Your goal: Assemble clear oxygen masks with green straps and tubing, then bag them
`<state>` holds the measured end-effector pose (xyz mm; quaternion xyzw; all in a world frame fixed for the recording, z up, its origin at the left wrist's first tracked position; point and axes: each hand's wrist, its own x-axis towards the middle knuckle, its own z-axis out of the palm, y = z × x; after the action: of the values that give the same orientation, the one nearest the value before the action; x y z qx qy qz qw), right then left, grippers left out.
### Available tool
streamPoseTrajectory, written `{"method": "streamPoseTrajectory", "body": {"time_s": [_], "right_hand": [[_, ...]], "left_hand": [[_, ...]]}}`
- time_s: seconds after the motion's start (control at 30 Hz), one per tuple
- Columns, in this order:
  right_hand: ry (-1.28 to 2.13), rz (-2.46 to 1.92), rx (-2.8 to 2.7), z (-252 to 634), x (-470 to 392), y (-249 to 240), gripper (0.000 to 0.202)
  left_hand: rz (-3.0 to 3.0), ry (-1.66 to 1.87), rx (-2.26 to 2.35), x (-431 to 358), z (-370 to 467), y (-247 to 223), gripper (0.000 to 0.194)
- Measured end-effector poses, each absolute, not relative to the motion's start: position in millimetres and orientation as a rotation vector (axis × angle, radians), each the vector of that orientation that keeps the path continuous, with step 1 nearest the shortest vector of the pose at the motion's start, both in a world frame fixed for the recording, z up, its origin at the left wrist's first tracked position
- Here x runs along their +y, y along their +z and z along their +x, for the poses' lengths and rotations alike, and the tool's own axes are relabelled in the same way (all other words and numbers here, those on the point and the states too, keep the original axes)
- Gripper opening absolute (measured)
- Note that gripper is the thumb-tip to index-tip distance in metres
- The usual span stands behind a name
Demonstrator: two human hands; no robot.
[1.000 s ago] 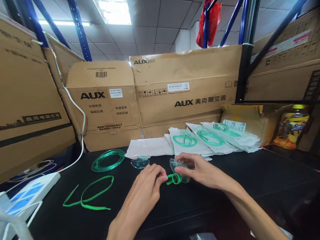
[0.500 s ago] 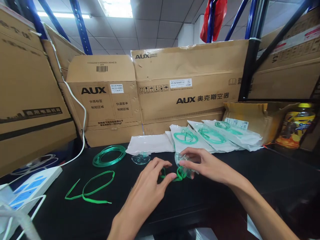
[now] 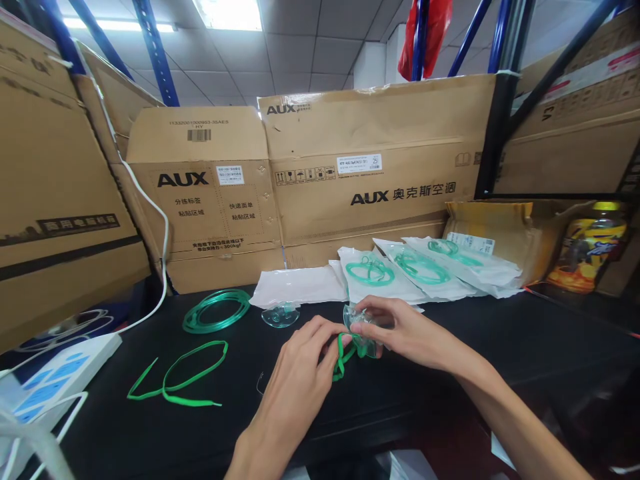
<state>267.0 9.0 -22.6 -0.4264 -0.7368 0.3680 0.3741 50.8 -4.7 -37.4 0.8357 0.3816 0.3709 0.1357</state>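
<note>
My right hand [image 3: 400, 330] grips a clear plastic breathing mask [image 3: 367, 347] just above the black table [image 3: 280, 413]. Pinched between the thumb and fingers of my left hand [image 3: 305, 363] is a green elastic strap [image 3: 341, 363]. The strap hangs in a loop beside the mask; whether it is fastened to it I cannot tell. A second clear mask [image 3: 280, 316] lies beyond my left hand. On the left are a coil of green tubing [image 3: 217, 311] and a loose green strap [image 3: 187, 381].
Several white pouches [image 3: 371, 270] with green tubing inside line the back, before the cardboard boxes [image 3: 370, 147]. A drink bottle [image 3: 586, 250] stands at the far right. At the left edge lies a white power strip [image 3: 65, 377] with cables.
My left hand has closed its thumb and fingers on the green strap and moved right, close to the mask. The mask has shifted slightly left in my right hand.
</note>
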Motion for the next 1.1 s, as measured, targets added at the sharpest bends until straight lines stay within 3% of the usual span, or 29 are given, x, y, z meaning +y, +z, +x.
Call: {"method": "streamPoseTrajectory", "body": {"time_s": [0.1, 0.3, 0.47, 0.87, 1.1], "right_hand": [[0.921, -1.102, -1.907, 275, 14, -23, 0.047], [0.565, -1.309, -1.734, 311, 21, -11, 0.046], [0.814, -1.177, -1.841, 300, 11, -7, 0.048], [1.042, -0.989, -1.905, 274, 5, -15, 0.039], [0.782, -1.209, -1.791, 298, 8, -5, 0.043]], "left_hand": [[2.453, 1.034, 1.125, -8, 51, -37, 0.019], [2.478, 0.923, 1.181, -7, 47, -40, 0.017], [2.534, 0.932, 1.196, 0, 49, -47, 0.038], [2.467, 0.932, 1.24, -1, 60, -48, 0.018], [2.471, 0.919, 1.243, -3, 57, -47, 0.019]]}}
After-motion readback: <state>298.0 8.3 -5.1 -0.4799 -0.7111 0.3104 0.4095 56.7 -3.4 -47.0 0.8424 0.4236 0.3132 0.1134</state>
